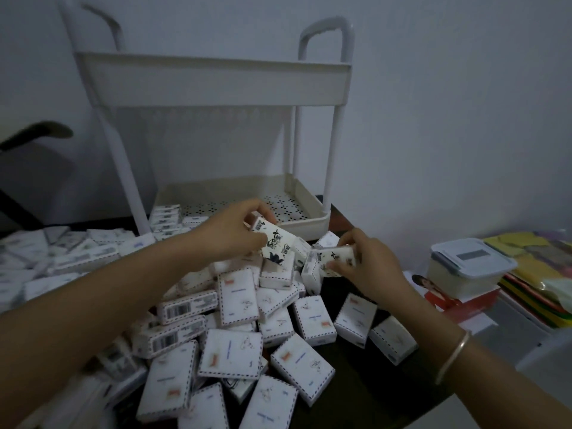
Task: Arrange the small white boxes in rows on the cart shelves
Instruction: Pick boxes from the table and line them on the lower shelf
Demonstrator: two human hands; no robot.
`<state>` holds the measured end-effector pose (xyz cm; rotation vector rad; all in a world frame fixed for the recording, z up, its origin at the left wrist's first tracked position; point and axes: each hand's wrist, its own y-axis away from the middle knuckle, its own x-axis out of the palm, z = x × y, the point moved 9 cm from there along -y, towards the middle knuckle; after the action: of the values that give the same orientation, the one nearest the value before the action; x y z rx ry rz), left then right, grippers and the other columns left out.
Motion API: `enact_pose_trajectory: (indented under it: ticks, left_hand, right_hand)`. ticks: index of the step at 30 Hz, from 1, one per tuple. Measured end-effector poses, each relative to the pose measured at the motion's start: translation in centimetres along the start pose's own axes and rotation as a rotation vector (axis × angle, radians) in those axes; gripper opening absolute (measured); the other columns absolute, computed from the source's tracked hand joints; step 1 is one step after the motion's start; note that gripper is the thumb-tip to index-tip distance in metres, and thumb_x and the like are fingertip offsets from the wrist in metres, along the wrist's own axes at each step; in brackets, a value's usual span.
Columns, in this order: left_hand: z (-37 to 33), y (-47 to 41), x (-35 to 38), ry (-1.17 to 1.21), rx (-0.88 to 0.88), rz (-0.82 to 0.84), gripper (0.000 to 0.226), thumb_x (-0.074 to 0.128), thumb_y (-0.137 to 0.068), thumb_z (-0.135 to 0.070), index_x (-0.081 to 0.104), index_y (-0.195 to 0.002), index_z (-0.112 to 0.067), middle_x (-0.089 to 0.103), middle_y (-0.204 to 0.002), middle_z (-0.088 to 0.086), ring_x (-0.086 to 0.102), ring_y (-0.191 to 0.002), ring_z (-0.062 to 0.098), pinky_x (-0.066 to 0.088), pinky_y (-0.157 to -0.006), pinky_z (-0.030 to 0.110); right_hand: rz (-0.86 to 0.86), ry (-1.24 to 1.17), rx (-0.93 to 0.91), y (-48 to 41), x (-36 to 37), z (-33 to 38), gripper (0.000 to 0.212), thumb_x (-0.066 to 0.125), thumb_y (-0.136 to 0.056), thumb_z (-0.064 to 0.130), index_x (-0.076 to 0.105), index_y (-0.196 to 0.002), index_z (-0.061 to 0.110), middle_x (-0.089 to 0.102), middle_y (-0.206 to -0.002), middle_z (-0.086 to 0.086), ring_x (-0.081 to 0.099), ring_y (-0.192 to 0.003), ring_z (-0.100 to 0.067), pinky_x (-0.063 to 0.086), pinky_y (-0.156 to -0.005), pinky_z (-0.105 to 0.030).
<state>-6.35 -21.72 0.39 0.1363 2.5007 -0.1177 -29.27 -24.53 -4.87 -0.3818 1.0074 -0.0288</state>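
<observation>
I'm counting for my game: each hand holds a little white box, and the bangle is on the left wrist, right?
No. The head view shows the bangle on the right wrist. The left hand does hold one box, the right hand another box.

Box heap (238,305) fronts btm shelf (305,223) — room above.

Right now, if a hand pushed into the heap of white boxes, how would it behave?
Likely to slide apart: the heap is loose, boxes tilted over one another. Each seems light and stiff; the left hand holds one box in its fingers, edges square. Flat faces make rolling unlikely.
</observation>
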Motion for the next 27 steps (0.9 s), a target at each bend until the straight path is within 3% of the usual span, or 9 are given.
enact_pose_trajectory:
  ticks: [4, 7, 9, 14, 17, 19, 22, 25, 27]
  left_hand:
    - [2.0, -0.9, -2.7, 0.111, -0.112, -0.075, 0.014, 0.065, -0.086, -0.01, 0.061, -0.093, -0.021, 0.068, -0.099, 0.011, 0.063, -0.069, 0.017, 0.056, -0.061, 0.03]
    - [3.5, -1.5, -4.9, 0.196, -0.188, -0.142, 0.02, 0.067, -0.085, -0.014, 0.065, -0.103, -0.022, 0.068, -0.102, 0.006, 0.065, -0.083, 0.019, 0.056, -0.078, 0.036]
    - [4.1, -1.9, -6.1, 0.316, -0.215, -0.171, 0.027, 0.064, -0.087, -0.008, 0.065, -0.111, -0.018, 0.07, -0.103, 0.008, 0.067, -0.088, 0.019, 0.058, -0.072, 0.029]
    - [4.7, -3.6, -9.4, 0.429, -0.242, -0.197, 0.028, 0.055, -0.086, 0.001, 0.067, -0.108, -0.011, 0.073, -0.084, 0.005, 0.07, -0.067, 0.012, 0.057, -0.056, 0.024]
    - [4.1, -5.4, -12.3, 0.23, -0.165, -0.264, 0.017, 0.064, -0.082, -0.002, 0.065, -0.093, -0.015, 0.07, -0.088, 0.005, 0.069, -0.072, 0.017, 0.058, -0.059, 0.029]
    - [2.8, -6.6, -14.5, -0.109, -0.052, -0.328, 0.017, 0.071, -0.078, -0.011, 0.062, -0.091, -0.017, 0.067, -0.091, 0.004, 0.066, -0.08, 0.022, 0.057, -0.07, 0.034]
    - [1.3, -8.4, -15.7, -0.747, 0.047, -0.283, 0.038, 0.071, -0.075, -0.028, 0.057, -0.109, -0.017, 0.066, -0.098, 0.002, 0.055, -0.08, 0.018, 0.046, -0.067, 0.029]
    - [2.6, -10.3, -15.7, -0.869, -0.015, -0.144, 0.055, 0.066, -0.081, -0.031, 0.043, -0.131, -0.024, 0.056, -0.085, -0.008, 0.047, -0.071, 0.011, 0.036, -0.058, 0.026]
    - [3.9, -11.5, -15.5, -0.918, -0.077, -0.042, 0.057, 0.063, -0.086, -0.031, 0.04, -0.139, -0.029, 0.056, -0.093, -0.009, 0.049, -0.082, 0.012, 0.038, -0.066, 0.024]
  right_hand:
    - [-0.054, -0.172, -0.055, -0.6, -1.2, 2.4, 0.022, 0.066, -0.085, 0.045, 0.053, -0.099, 0.035, 0.062, -0.078, 0.019, 0.059, -0.067, 0.007, 0.039, -0.051, -0.014]
    - [-0.011, -0.272, -0.08, -1.6, -0.7, 4.8, 0.017, 0.059, -0.091, 0.042, 0.052, -0.104, 0.033, 0.065, -0.081, 0.017, 0.061, -0.063, 0.007, 0.041, -0.048, -0.01]
    - [0.027, -0.332, -0.12, -2.4, 0.0, 7.1, 0.015, 0.057, -0.093, 0.039, 0.052, -0.106, 0.035, 0.065, -0.08, 0.015, 0.06, -0.057, 0.008, 0.039, -0.047, -0.008]
    - [0.105, -0.358, -0.271, -5.3, 2.7, 14.0, 0.022, 0.051, -0.097, 0.037, 0.049, -0.118, 0.03, 0.064, -0.088, 0.005, 0.062, -0.068, -0.007, 0.056, -0.064, -0.039]
    - [0.128, -0.364, -0.301, -7.7, 4.3, 16.5, 0.024, 0.048, -0.099, 0.035, 0.046, -0.122, 0.03, 0.066, -0.087, -0.003, 0.064, -0.071, -0.017, 0.054, -0.071, -0.044]
    - [0.156, -0.371, -0.279, -9.8, 5.5, 17.3, 0.029, 0.045, -0.1, 0.034, 0.043, -0.129, 0.029, 0.065, -0.079, -0.002, 0.064, -0.07, -0.017, 0.053, -0.067, -0.037]
    - [0.203, -0.38, -0.247, -12.6, 7.6, 18.1, 0.036, 0.043, -0.101, 0.031, 0.037, -0.136, 0.029, 0.063, -0.076, 0.003, 0.063, -0.073, -0.013, 0.045, -0.057, -0.027]
    - [0.228, -0.384, -0.237, -14.7, 9.4, 18.8, 0.039, 0.044, -0.1, 0.03, 0.035, -0.139, 0.027, 0.06, -0.079, 0.007, 0.066, -0.074, -0.014, 0.049, -0.062, -0.028]
    - [0.222, -0.387, -0.249, -16.0, 10.3, 19.4, 0.041, 0.046, -0.1, 0.029, 0.036, -0.14, 0.024, 0.055, -0.084, 0.011, 0.067, -0.075, -0.017, 0.054, -0.071, -0.035]
